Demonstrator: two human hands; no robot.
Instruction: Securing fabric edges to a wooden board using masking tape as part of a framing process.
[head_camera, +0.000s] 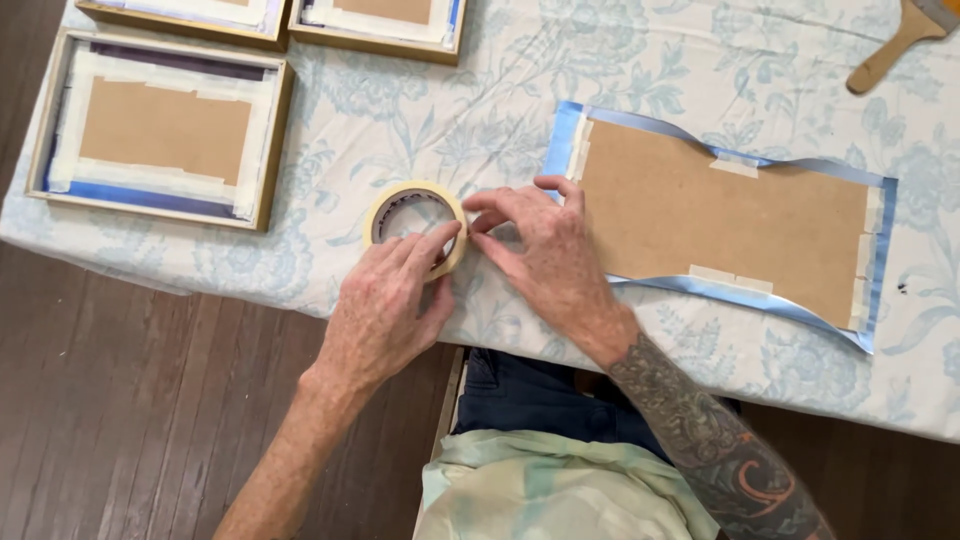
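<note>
Two hands: both meet at a tape roll (415, 226) on the table's near side.
Left hand (385, 305): fingers curled over the roll's near rim, index finger reaching into its hole; it grips the roll against the cloth.
Right hand (545, 255): fingers drawn narrow, thumb and forefinger pinched at the roll's right edge; whether they hold a tape end I cannot tell. The forearm is tattooed.
Tape roll: pale masking tape, lying flat on the cloth (700, 60), between the two hands and just left of the board.
Board (720, 215): brown backing board lying flat, just right of the right hand, with shiny blue film sticking out around its edges and short tape strips along its top, bottom and right sides.
Cloth: white with a pale blue floral print, covering the table.
Frame (160, 130): gold, face down at far left, its brown back taped on all sides; well apart from the hands.
More frames (375, 25): two lie along the top edge, partly cut off.
Wooden handle (890, 50): top right corner; the tool's head is out of view.
Floor (130, 400): dark wood planks below the table.
</note>
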